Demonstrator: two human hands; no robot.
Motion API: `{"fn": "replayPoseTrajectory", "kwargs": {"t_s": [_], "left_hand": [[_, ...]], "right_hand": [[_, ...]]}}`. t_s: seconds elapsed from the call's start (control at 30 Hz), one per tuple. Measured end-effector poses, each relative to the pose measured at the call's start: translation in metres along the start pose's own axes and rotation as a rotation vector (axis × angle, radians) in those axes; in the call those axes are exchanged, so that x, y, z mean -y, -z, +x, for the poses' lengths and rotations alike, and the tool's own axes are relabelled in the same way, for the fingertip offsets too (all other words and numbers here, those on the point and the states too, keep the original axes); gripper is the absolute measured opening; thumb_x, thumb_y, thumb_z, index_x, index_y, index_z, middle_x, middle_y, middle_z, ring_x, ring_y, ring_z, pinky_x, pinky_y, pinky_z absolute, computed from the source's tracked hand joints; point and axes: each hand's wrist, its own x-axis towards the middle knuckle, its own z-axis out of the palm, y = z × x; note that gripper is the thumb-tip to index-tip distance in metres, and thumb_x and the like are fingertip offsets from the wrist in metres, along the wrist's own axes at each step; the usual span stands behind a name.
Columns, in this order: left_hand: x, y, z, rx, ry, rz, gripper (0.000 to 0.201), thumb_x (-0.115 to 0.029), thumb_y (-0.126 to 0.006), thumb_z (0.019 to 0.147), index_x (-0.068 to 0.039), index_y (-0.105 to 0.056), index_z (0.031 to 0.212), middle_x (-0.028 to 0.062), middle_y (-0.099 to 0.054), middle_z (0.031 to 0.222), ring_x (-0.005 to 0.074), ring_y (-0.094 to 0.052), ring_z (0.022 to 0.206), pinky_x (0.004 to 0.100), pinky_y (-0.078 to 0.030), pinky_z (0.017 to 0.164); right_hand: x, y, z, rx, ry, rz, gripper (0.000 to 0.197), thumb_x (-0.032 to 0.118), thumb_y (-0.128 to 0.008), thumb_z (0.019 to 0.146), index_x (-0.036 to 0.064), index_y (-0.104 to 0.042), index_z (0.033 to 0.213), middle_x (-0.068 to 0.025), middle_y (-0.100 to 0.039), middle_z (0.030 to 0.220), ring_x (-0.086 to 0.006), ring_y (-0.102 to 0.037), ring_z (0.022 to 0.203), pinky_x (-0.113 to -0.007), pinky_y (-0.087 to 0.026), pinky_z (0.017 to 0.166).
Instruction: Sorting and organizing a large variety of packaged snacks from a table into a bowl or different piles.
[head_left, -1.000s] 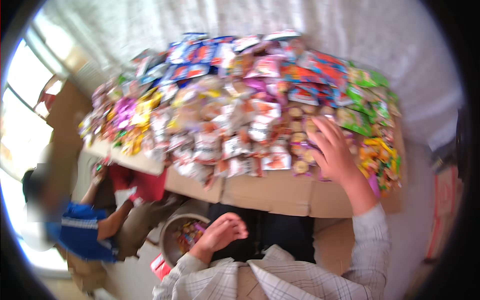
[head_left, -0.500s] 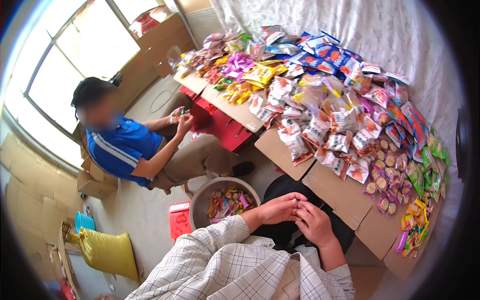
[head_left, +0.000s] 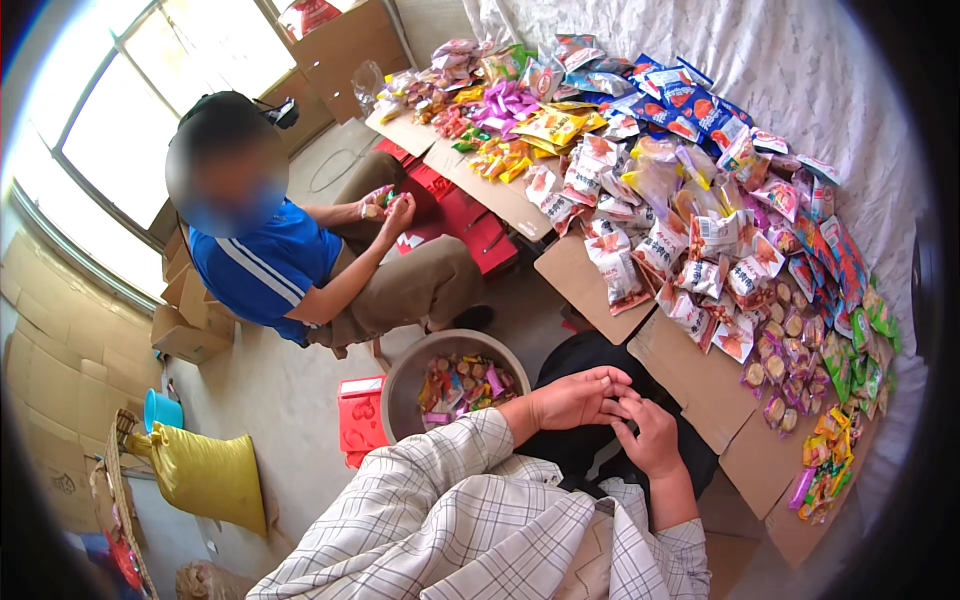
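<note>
Over my lap, my left hand (head_left: pixel 572 402) is turned partly palm up, its fingers loosely stretched toward the right. My right hand (head_left: pixel 652 440) meets it at the fingertips, with the thumb standing apart from the bent fingers. No object shows between the two hands, though the overlapping fingers hide part of the gap. Just left of my left wrist stands a round metal basin (head_left: pixel 391 400) holding mixed small wrapped snacks (head_left: pixel 457 383). To the right of my hands, the cardboard-covered table (head_left: pixel 690 375) bears white-and-red snack packets (head_left: pixel 690 312) and purple-wrapped round biscuits (head_left: pixel 783 370).
Across from me sits a person in a blue shirt (head_left: pixel 262 262), holding small items. A red box (head_left: pixel 362 425) lies beside the basin. Blue bags (head_left: pixel 700 112), yellow bags (head_left: pixel 560 125) and green packets (head_left: pixel 845 365) crowd the table. A yellow sack (head_left: pixel 208 480) stands at left.
The view has shifted slightly. My fingers, pressed together before, have loosened, and the left fingers are straighter. The other person's head leans closer.
</note>
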Motion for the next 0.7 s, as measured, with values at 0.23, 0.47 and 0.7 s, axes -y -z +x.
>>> {"fn": "replayPoseTrajectory", "kwargs": {"t_s": [0.23,0.47,0.7], "left_hand": [[-0.0008,0.0015,-0.0011,0.020,-0.009,-0.012,0.038,-0.031,-0.051,0.105,-0.011,-0.046,0.136,0.0141,-0.053,0.141,0.0284,-0.055,0.129,0.0462,-0.043,0.108],[-0.0028,0.0026,-0.0003,0.040,-0.014,-0.046,0.041,-0.033,-0.053,0.104,-0.011,-0.046,0.137,0.0143,-0.050,0.144,0.0312,-0.054,0.130,0.0484,-0.042,0.110],[-0.0073,-0.0041,-0.0003,0.053,-0.024,-0.056,0.039,-0.033,-0.054,0.103,-0.012,-0.047,0.136,0.0125,-0.051,0.143,0.0288,-0.057,0.125,0.0449,-0.045,0.107]], "right_hand": [[-0.0003,-0.0033,0.0003,-0.029,0.010,-0.021,0.033,0.019,-0.077,0.080,0.0080,-0.064,0.108,-0.0111,-0.068,0.086,-0.0313,-0.068,0.075,-0.039,-0.054,0.064],[-0.0021,-0.0033,0.0026,-0.021,-0.003,-0.013,0.033,0.019,-0.076,0.081,0.0072,-0.064,0.109,-0.0114,-0.068,0.087,-0.0315,-0.068,0.075,-0.039,-0.054,0.064],[-0.0060,-0.0043,0.0032,-0.017,-0.015,0.007,0.034,0.020,-0.076,0.082,0.0066,-0.063,0.111,-0.0118,-0.068,0.088,-0.0313,-0.068,0.076,-0.039,-0.054,0.065]]}}
